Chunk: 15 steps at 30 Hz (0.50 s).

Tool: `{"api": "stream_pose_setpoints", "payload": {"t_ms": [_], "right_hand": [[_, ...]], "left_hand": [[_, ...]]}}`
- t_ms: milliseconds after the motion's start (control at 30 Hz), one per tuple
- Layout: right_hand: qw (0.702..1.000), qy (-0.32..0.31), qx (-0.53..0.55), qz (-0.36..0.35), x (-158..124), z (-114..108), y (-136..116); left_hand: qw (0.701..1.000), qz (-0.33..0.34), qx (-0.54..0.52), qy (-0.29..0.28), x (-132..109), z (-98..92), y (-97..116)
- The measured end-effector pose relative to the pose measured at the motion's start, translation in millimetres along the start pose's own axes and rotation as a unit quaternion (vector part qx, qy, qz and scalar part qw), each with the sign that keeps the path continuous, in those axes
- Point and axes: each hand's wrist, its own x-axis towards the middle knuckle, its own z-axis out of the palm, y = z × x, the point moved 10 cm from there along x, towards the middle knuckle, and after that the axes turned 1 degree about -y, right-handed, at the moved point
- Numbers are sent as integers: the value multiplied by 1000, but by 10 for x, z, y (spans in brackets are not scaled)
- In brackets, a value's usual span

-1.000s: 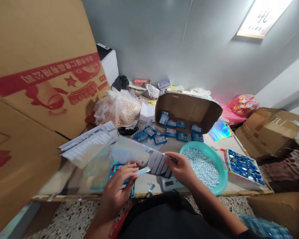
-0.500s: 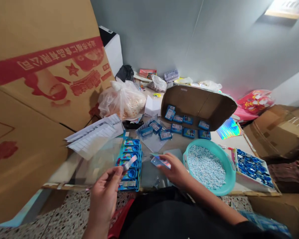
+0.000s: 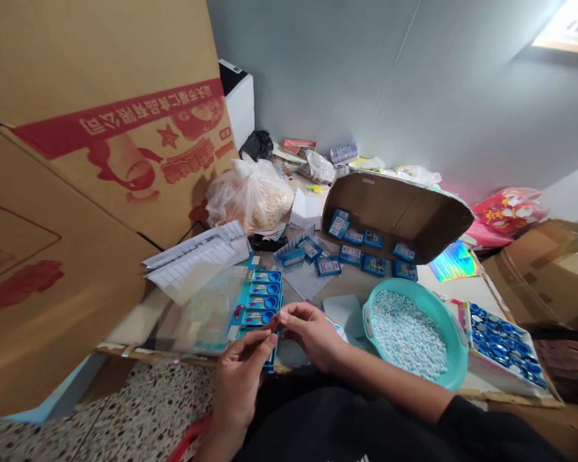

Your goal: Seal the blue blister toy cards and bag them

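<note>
At lower centre, fine fingertip work seems to be in hand; steady control seems called for. The left hand [image 3: 243, 366] and right hand [image 3: 313, 335] are held together, both grips closed, a small piece [image 3: 274, 325], too obscured to identify, apparently pinched between. Just beyond, partly hidden, blue packs [image 3: 264, 289] are lined up on the table [image 3: 349, 278]. Farther, blue boxes [image 3: 328, 265] are scattered.
</note>
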Motion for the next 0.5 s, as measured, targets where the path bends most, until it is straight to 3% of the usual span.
{"api": "stream_pose_setpoints", "payload": {"t_ms": [200,333,400,500], "right_hand": [[998,-19,-53,4,39,4,20],[993,-12,-106,-49,51,-36,-111],[969,-33,-233,-79,24,17,-209],[881,-88,-452,-106,-33,158,-260]], "left_hand": [[998,-32,33,-51,59,-2,-105],[999,7,6,47,62,-233,38],[998,44,33,15,93,-174,205],[985,46,115,-121,146,106,314]]}}
